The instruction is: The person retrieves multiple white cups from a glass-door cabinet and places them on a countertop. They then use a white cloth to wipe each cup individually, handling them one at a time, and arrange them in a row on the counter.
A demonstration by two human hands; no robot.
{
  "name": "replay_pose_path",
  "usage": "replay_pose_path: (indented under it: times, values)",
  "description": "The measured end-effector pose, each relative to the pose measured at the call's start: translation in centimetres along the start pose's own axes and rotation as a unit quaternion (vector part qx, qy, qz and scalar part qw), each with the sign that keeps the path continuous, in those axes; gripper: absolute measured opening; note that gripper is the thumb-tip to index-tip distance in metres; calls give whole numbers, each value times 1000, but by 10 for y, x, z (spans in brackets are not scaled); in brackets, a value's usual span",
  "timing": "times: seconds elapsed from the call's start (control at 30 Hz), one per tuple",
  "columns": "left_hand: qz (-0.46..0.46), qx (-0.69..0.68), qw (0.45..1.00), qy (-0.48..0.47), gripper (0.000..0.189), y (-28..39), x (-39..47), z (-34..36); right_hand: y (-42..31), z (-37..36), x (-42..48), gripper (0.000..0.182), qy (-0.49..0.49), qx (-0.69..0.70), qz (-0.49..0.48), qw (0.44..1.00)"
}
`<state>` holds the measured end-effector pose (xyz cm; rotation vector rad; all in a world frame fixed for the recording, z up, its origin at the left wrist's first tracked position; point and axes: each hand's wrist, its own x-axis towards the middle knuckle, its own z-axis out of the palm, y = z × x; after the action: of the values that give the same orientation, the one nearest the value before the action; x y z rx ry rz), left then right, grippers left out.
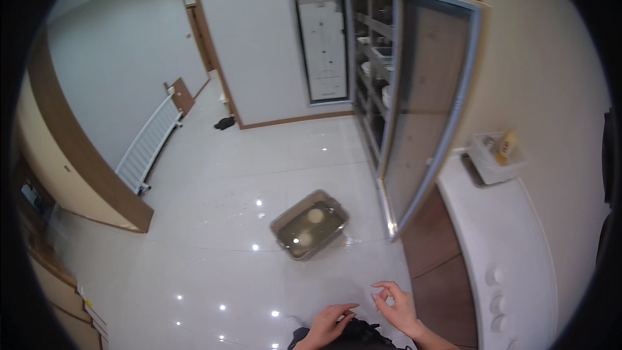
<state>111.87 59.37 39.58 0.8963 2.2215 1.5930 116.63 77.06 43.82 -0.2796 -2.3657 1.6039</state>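
Note:
My left hand (331, 324) is in front of my dark clothing, palm inward, with nothing in it. To its right my right hand (397, 307) is raised, its fingers bent and apart, also holding nothing. The two hands do not touch each other. Ahead of them on the floor stands a rectangular grey-brown tub (286, 223) of murky liquid. A pale round shape (315, 215) shows in the tub, and a fainter one lies nearer to me; whether these are objects or reflections I cannot tell.
A glass cabinet door (427, 82) stands swung out beside shelves (376, 70) with dishes. On the right, a white counter (510, 223) carries a plastic basket (500, 170) with a yellow package, plus several white round items (498, 304). A white radiator (150, 143) stands at the left.

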Motion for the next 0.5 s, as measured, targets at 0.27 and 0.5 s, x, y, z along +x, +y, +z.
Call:
replay_pose_path:
  times: [0.27,0.5]
  values:
    - [-133,40,972,188,22,-61,-56,-177,-59,196,71,14,-175,45,-46,982]
    - [-95,78,961,250,11,-106,-47,-279,-90,291,141,11,-214,0,-72,974]
